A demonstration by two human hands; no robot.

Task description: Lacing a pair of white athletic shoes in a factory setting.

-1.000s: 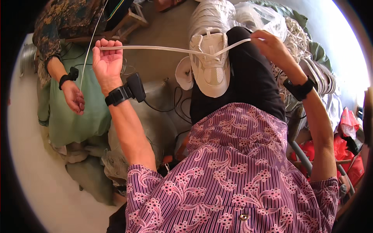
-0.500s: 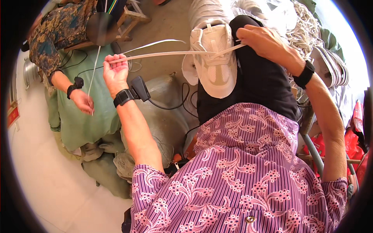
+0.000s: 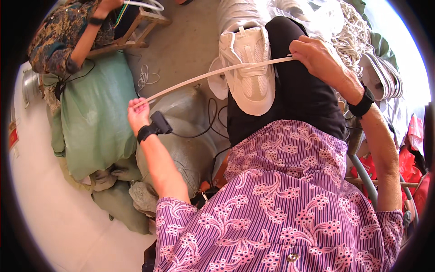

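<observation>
A white sneaker [image 3: 250, 72] rests on my lap with its toe toward me, against my dark trousers. A flat white shoelace [image 3: 190, 80] passes through its lower eyelets and stretches out to both sides. Off to the left, my left hand [image 3: 138, 114] is closed round the long stretch of lace, which slopes down toward it. Just right of the shoe, my right hand [image 3: 317, 58] pinches the short lace end, its tip showing at the fingers.
A green sack [image 3: 97, 118] and a pale sack [image 3: 181, 140] stand at left. Beyond them a co-worker's arm [image 3: 86, 43] holds white cord. A heap of white laces [image 3: 353, 34] and stacked shoe parts [image 3: 383, 77] lie at right. A black cable [image 3: 199, 134] runs from my left wrist.
My left hand has moved down toward me, drawing the lace slanted. My right hand has shifted slightly right and down. The co-worker's hand has lifted from the green sack to the top edge.
</observation>
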